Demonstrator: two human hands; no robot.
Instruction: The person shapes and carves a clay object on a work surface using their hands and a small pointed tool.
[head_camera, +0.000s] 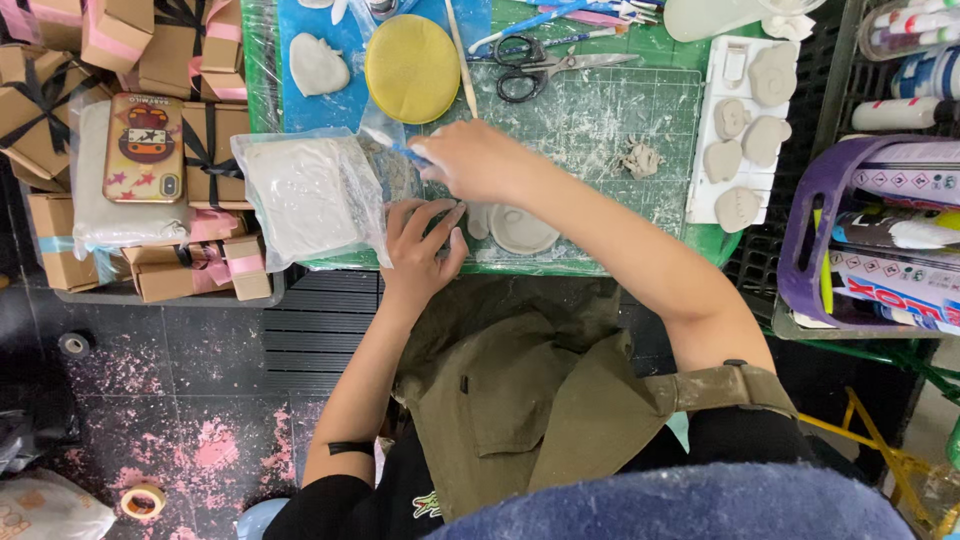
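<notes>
Two hands | right (470, 160) grips blue tool (410, 154) pointing left | left (425, 240) flat on bag (312, 195)

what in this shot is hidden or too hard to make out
- Head view: the right hand covers most of the blue tool it grips, so its tip and kind are unclear.
- The left hand hides part of the plastic bag edge it touches.
- The forearm covers part of the grey clay piece.
- The scissors overlap pens cut off by the top edge.
</notes>
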